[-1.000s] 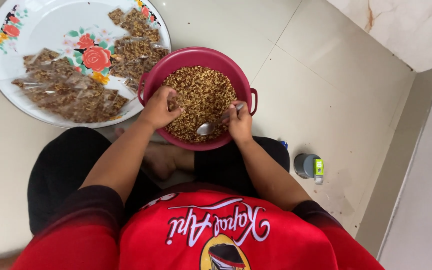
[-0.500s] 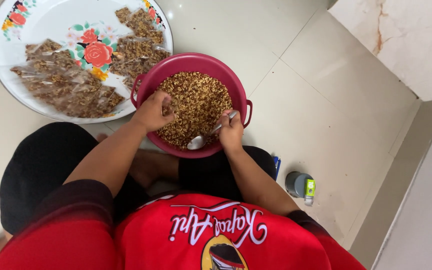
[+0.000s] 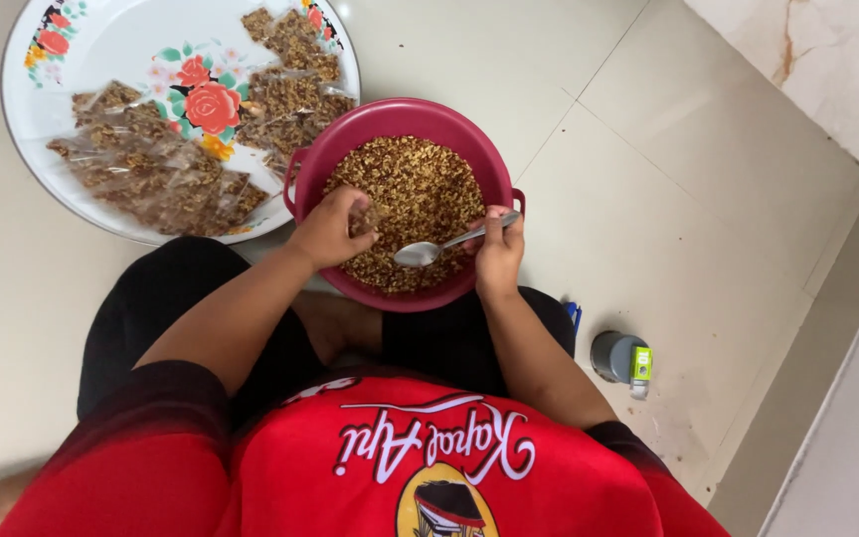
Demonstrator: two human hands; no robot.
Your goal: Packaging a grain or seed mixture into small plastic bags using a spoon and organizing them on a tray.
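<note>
A dark red plastic basin full of brown crumbly snack mix stands on the floor in front of my crossed legs. My right hand grips the handle of a metal spoon, whose bowl hovers over the mix at the near side of the basin. My left hand is closed over the mix at the basin's left side, and a small clear plastic bag shows between its fingers.
A large round white tray painted with red flowers lies at the upper left and holds several filled clear packets. A small grey and green object stands on the tiled floor by my right knee. A wall runs along the right.
The spoon has swung from pointing down into the mix to lying nearly level above it. My left hand has stayed over the basin's left side.
</note>
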